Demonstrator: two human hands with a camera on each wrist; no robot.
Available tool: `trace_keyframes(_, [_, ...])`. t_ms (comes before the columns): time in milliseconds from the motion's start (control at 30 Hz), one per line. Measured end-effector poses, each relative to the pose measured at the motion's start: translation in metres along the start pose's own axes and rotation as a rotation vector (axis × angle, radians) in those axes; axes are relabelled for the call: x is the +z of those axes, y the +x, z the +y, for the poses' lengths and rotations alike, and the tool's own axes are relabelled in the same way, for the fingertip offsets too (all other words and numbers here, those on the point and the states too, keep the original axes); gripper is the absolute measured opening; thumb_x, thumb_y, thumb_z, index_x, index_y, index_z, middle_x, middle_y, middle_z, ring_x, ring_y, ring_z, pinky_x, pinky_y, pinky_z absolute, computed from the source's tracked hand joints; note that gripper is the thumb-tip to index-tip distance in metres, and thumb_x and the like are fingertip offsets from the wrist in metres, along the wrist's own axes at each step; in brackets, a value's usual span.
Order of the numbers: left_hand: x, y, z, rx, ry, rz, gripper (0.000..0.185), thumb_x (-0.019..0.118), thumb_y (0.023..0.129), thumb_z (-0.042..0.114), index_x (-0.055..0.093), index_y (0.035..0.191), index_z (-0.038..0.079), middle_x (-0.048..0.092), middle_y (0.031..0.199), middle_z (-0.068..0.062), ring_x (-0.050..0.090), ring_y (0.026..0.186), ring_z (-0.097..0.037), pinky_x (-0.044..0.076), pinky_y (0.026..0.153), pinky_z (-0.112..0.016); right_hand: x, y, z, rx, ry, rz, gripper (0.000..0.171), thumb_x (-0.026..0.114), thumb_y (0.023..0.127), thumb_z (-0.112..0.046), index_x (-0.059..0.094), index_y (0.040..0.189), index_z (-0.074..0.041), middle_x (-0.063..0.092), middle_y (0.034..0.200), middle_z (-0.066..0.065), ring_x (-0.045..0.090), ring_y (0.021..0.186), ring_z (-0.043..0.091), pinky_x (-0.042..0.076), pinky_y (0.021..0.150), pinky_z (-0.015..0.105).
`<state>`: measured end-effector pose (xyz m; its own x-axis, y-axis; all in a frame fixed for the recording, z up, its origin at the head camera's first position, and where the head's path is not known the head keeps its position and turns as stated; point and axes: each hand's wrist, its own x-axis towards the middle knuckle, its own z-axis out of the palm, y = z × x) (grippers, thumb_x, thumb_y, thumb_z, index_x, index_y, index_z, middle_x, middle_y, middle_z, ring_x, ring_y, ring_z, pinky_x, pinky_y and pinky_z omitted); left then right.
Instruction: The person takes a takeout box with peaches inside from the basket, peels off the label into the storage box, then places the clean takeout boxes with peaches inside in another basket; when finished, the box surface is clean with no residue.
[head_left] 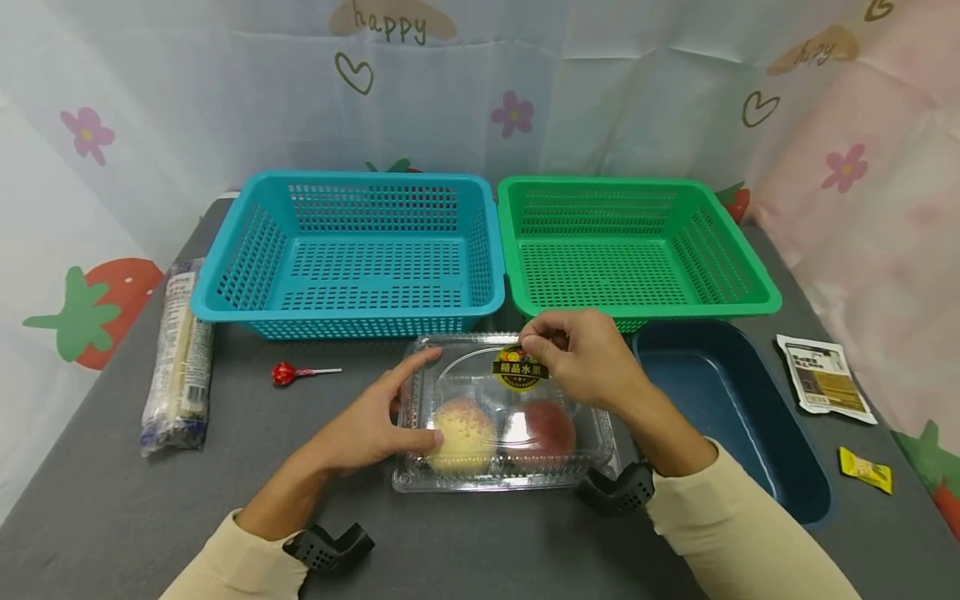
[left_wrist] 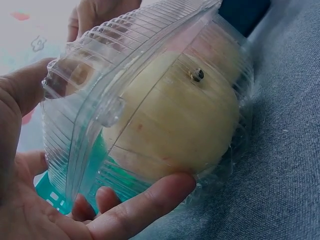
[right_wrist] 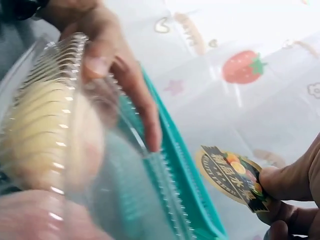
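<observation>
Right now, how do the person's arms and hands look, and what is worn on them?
Both hands are bare: the left hand and the right hand wear no gloves or rings that can be seen. Each arm wears a long cream sleeve reaching the wrist. A black plastic camera mount sits at the left wrist, and a similar one at the right wrist.

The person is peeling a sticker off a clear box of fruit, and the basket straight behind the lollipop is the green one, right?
Not quite: the basket behind the lollipop is blue, as the head view shows; the green one stands to its right. The right hand does pinch the sticker on the box.
</observation>
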<state>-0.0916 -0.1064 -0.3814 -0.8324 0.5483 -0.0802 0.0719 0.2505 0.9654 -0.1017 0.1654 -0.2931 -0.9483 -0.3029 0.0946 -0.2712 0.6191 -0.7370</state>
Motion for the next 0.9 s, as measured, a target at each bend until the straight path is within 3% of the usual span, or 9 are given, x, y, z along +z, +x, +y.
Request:
trace_keyframes(300, [0.001,0.000,0.000,0.000,-0.011,0.000,0.093,0.079,0.077,0.021,0.025,0.153,0.026,0.035,0.133,-0.025,0.052,0.102,-0.036,0.051,0.076,-0.041,-0.030,-0.003,0.005,-0.052,0.021,-0.070,0.010,0.065,0.094,-0.010,0.073,0.089,-0.006,0.065,0.081,0.003,0.054,0.067,0.020,0.046,0.056,0.032])
trace_keyframes(500, [0.001,0.000,-0.001,0.001,-0.019,-0.006,0.093,0.079,0.077,0.020,0.025,0.153,0.024,0.034,0.133,-0.024,0.052,0.103,-0.037,0.051,0.075,-0.041,-0.049,-0.008,0.008,-0.043,0.050,-0.100,0.010,0.065,0.093,-0.007,0.074,0.093,-0.004,0.067,0.087,0.006,0.064,0.078,0.019,0.054,0.065,0.033])
trace_keyframes(900, [0.002,0.000,0.001,-0.008,-0.047,0.001,0.094,0.080,0.076,0.019,0.026,0.152,0.026,0.033,0.135,-0.023,0.051,0.105,-0.037,0.051,0.077,-0.041,-0.087,-0.024,0.020,-0.008,0.042,-0.105,0.011,0.067,0.092,-0.007,0.073,0.097,-0.001,0.069,0.089,0.008,0.067,0.078,0.018,0.054,0.068,0.030])
